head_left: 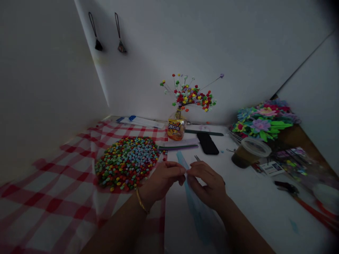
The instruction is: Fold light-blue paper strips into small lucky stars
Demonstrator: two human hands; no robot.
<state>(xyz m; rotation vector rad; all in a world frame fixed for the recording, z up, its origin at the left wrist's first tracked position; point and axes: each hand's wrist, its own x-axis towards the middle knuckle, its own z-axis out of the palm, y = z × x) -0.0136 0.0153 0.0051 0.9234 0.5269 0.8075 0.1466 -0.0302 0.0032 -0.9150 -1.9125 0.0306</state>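
My left hand (168, 176), with a gold bangle at the wrist, is closed in a pinch. My right hand (208, 181) meets it fingertip to fingertip, also pinching. Whatever is between the fingertips is too small and dim to make out. Pale blue strips (194, 211) run beneath both hands and out past them on the white surface. Two thin metal tips (197, 158) show beyond my right hand; the rest of that tool is hidden, and I cannot tell whether the hand grips it. Left of my hands lies a heap of small colourful folded stars (129, 160).
Behind stands a bottle (176, 128) of wire-stemmed stars (194, 95). A black phone (208, 143), strips (180, 144) and a tub of dark liquid (249, 153) lie beyond my hands. Fluffy flowers (261, 123) and pliers-like tools (287, 187) are right. A checked cloth (50, 190) covers the left.
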